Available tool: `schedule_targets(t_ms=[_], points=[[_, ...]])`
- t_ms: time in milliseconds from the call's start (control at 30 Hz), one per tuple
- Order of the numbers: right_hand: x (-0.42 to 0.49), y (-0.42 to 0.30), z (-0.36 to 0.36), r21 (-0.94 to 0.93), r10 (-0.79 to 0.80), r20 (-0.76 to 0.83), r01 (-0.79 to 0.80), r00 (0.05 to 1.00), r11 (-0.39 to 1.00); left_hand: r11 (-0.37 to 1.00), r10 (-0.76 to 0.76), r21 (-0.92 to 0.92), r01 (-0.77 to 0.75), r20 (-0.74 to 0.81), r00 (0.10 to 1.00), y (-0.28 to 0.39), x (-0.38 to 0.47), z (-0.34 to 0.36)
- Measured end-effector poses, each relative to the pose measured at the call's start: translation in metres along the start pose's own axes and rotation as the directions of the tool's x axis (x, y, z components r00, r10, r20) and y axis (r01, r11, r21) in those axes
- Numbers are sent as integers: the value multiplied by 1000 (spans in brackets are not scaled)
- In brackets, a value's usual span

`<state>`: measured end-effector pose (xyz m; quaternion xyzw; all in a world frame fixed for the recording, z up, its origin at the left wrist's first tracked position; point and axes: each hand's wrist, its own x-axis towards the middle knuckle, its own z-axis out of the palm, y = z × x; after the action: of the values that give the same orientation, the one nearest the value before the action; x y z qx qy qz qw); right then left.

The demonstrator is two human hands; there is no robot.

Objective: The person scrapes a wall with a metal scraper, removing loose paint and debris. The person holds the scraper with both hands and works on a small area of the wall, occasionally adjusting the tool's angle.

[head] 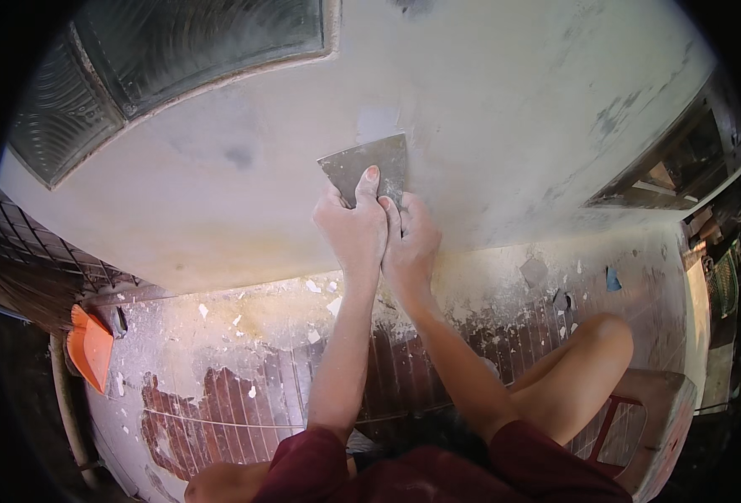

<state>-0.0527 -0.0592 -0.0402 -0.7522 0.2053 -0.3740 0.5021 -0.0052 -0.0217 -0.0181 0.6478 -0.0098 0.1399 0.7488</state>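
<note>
Both dusty hands grip a wide metal putty knife (370, 166) in front of a pale plastered wall (269, 151). My left hand (351, 217) has its thumb lying up along the blade face, with the fingers curled behind. Close against it on the right, my right hand (411, 236) is closed around the lower part of the same knife, hiding the handle. The blade's broad edge points up the wall, near a lighter patch (376, 121). Whether that edge touches the wall I cannot tell. Grey smudges mark the plaster on either side.
Flakes and white dust cover the reddish tiled floor (238, 402). An orange dustpan (90, 349) and a bristle broom (37, 292) are at the left. A plastic stool (666, 409) is at the lower right. Textured window glass (207, 44) is upper left, and a framed opening (678, 157) at right.
</note>
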Motion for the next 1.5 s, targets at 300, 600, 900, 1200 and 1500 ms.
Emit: schedule_targets(t_ms=[300,600,900,1200,1500], points=[[-2,3,2,26,-107,-28,108,994,994,1000,-18,-11,18,13,1000,6,-4,-3],[2,1,7,34,-151,-70,154,986,988,992,26,121,-31,41,999,7,2,-3],[3,-1,4,67,-40,-5,40,999,997,990,-8,144,3,35,999,9,3,0],[3,1,-2,85,-82,-26,84,996,993,996,69,61,-72,41,997,5,1,4],[6,6,-4,95,-41,-17,43,999,995,989,82,120,-89,60,995,7,-5,4]])
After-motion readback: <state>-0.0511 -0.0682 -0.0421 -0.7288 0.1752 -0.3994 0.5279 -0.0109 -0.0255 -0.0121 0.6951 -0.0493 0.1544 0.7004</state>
